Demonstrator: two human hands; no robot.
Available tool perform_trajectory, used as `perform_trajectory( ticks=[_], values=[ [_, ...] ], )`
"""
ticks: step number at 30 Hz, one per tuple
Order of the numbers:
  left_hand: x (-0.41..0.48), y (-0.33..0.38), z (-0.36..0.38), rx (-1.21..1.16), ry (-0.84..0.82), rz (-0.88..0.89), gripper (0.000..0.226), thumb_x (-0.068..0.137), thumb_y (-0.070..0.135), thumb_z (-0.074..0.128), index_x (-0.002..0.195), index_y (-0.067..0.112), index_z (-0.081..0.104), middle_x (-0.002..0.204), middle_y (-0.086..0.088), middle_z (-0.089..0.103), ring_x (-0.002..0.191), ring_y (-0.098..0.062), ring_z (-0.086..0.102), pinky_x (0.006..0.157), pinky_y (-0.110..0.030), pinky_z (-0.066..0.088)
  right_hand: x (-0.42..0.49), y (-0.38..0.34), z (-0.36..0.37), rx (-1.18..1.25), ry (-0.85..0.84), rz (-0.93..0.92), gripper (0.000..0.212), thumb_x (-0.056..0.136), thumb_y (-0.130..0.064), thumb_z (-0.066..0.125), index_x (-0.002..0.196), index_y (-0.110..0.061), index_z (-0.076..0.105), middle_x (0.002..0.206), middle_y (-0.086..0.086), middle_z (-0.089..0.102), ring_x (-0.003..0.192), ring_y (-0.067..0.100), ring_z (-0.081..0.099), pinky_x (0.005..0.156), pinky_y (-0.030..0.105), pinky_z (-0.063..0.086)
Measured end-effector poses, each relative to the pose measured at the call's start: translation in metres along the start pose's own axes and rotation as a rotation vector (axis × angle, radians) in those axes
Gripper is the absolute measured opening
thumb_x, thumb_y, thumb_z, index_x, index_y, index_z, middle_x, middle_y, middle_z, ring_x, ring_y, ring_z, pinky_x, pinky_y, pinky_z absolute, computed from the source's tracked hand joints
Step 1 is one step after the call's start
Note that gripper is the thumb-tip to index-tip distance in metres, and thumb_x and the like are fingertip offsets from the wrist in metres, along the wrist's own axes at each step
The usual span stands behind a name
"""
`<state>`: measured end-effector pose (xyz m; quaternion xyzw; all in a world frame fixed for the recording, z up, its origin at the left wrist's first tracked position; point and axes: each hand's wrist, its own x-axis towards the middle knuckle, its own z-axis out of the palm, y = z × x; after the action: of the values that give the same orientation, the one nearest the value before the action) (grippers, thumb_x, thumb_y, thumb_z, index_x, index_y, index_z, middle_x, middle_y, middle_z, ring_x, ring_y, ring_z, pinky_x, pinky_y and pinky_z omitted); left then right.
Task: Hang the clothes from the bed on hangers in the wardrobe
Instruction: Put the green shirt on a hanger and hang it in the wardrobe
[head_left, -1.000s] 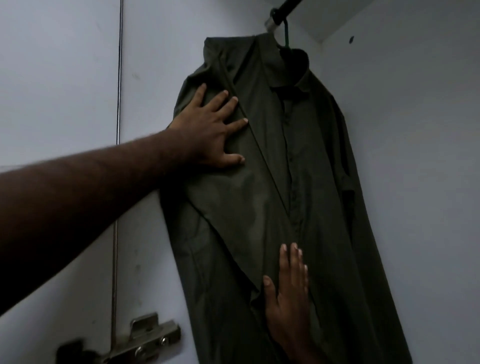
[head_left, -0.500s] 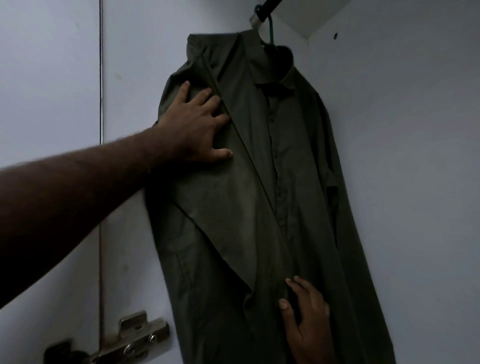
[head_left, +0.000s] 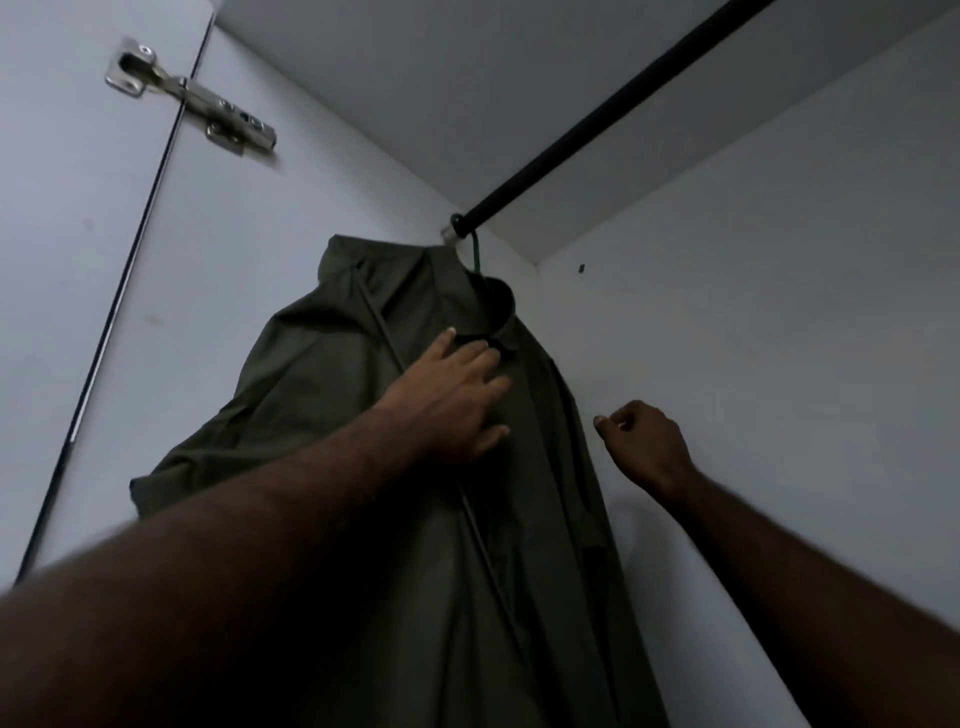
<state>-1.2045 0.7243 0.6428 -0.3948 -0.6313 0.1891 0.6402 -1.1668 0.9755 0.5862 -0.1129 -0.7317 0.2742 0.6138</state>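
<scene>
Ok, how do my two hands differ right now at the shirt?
The left hand lies flat on the green shirt just below the collar; the right hand is beside the shirt's edge, in front of the white wall, and seems not to touch the cloth. The left hand's fingers are straight and spread; the right hand's are curled and hold nothing. Both are raised at about chest height of the shirt.

the single head camera looks steeply up into the top corner of the wardrobe (head_left: 753, 338), from below the rail (head_left: 613, 119). it sits close to the hanging shirt (head_left: 322, 395).
</scene>
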Motion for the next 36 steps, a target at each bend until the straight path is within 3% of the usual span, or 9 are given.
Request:
perform_trajectory(
  ticks=[6,10,12,18,21,24,28,33,36],
  values=[
    [0.024,0.016,0.007,-0.042,-0.079,0.042,0.061,0.095,0.056,0.039,0.145,0.022,0.037,0.156,-0.011,0.026,0.148,-0.024,0.016,0.120,-0.048,0.006,0.024,0.000,0.023,-0.198,-0.157,0.100,0.056,0.088,-0.051,0.064,0.120,-0.006,0.057,0.122,0.014,0.060,0.111,0.031,0.057,0.083,0.030,0.043],
    [0.038,0.034,0.016,-0.044,-0.140,0.151,0.061,0.097,0.052,0.041,0.149,0.020,0.032,0.159,-0.011,0.022,0.149,-0.024,0.012,0.120,-0.047,0.005,0.028,0.019,0.027,-0.307,-0.087,0.142,0.011,0.088,-0.018,0.055,0.094,-0.009,0.058,0.114,0.014,0.063,0.099,0.030,0.060,0.082,0.029,0.046],
    [0.045,0.044,0.021,-0.043,-0.163,0.205,0.061,0.098,0.051,0.040,0.150,0.021,0.030,0.160,-0.009,0.020,0.149,-0.023,0.010,0.120,-0.046,0.005,0.032,0.030,0.017,-0.262,-0.025,0.168,0.010,0.090,-0.014,0.053,0.088,-0.005,0.057,0.106,0.015,0.064,0.087,0.028,0.057,0.075,0.026,0.043],
    [0.055,0.068,0.035,-0.106,-0.154,0.195,0.054,0.098,0.044,0.042,0.146,0.019,0.039,0.156,-0.008,0.029,0.148,-0.022,0.016,0.120,-0.046,0.008,0.027,0.036,0.026,-0.244,-0.166,0.079,0.052,0.088,-0.060,0.057,0.061,-0.020,0.039,0.068,0.003,0.049,0.068,0.021,0.051,0.061,0.026,0.037],
    [0.051,0.071,0.041,-0.117,-0.198,0.193,0.054,0.099,0.043,0.042,0.146,0.018,0.038,0.157,-0.008,0.026,0.148,-0.022,0.014,0.120,-0.046,0.008,0.019,0.042,0.043,-0.290,-0.193,0.064,0.036,0.090,-0.047,0.061,0.076,-0.015,0.053,0.087,0.006,0.062,0.080,0.022,0.060,0.063,0.025,0.039],
    [0.044,0.073,0.049,-0.101,-0.246,0.201,0.057,0.098,0.047,0.041,0.148,0.019,0.036,0.158,-0.010,0.024,0.149,-0.023,0.014,0.121,-0.047,0.008,0.017,0.054,0.048,-0.304,-0.116,0.084,0.026,0.092,-0.025,0.056,0.069,-0.014,0.049,0.103,0.015,0.066,0.097,0.030,0.064,0.071,0.026,0.040],
    [0.038,0.080,0.065,-0.104,-0.284,0.217,0.059,0.096,0.054,0.042,0.146,0.024,0.040,0.155,-0.010,0.030,0.146,-0.025,0.020,0.120,-0.050,0.010,0.027,0.062,0.023,-0.147,0.075,0.160,0.024,0.094,-0.019,0.051,0.102,0.001,0.064,0.116,0.022,0.065,0.110,0.037,0.061,0.091,0.035,0.047],
    [0.040,0.085,0.080,-0.040,-0.531,0.157,0.062,0.092,0.060,0.045,0.132,0.013,0.055,0.136,-0.009,0.053,0.134,-0.026,0.041,0.117,-0.055,0.006,0.036,0.064,-0.047,-0.067,0.216,0.068,0.018,0.095,-0.012,0.051,0.100,-0.007,0.067,0.113,0.017,0.067,0.109,0.034,0.061,0.089,0.031,0.044],
    [0.048,0.086,0.071,-0.188,-0.496,0.062,0.053,0.095,0.053,0.046,0.125,0.012,0.058,0.129,-0.013,0.058,0.124,-0.029,0.051,0.116,-0.048,0.022,0.032,0.051,-0.078,0.037,0.165,-0.010,0.023,0.094,-0.032,0.062,0.090,-0.009,0.065,0.098,0.009,0.068,0.097,0.028,0.063,0.078,0.029,0.044]
  ],
)
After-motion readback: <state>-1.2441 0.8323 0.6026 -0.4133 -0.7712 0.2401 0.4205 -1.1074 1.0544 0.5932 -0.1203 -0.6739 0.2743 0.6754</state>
